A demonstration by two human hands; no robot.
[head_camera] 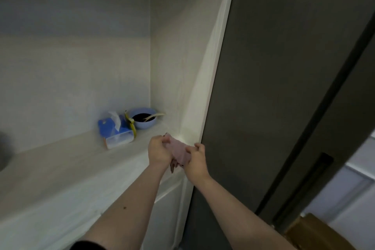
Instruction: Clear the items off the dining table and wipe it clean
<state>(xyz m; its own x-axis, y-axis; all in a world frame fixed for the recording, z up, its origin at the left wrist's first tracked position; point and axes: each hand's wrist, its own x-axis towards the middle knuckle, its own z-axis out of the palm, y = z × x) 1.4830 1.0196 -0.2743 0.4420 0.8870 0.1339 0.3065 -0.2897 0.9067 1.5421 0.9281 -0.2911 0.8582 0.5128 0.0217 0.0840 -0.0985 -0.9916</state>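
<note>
— Hands first: what are they doing?

— Left hand (159,151) and right hand (196,155) both grip a pinkish cloth (179,153), fingers curled into it from either side. The cloth is bunched between them, with a bit hanging below the left wrist.

— Where is that?

— Over the front right corner of a pale shelf (60,168), just beside the niche's side wall. Whether the cloth touches the shelf, I cannot tell.

— Anything on the shelf?

— Farther back, near the corner, a blue tissue pack (115,131) with a white sheet sticking out of its top. Just right of it stands a blue bowl (143,121) with something dark inside and a pale spoon (155,116) leaning on its rim. A yellow thing (130,124) sits between pack and bowl; what it is, I cannot tell.

— And to the right?

— A tall dark door (284,87), with a brown box (316,233) low beside it.
</note>
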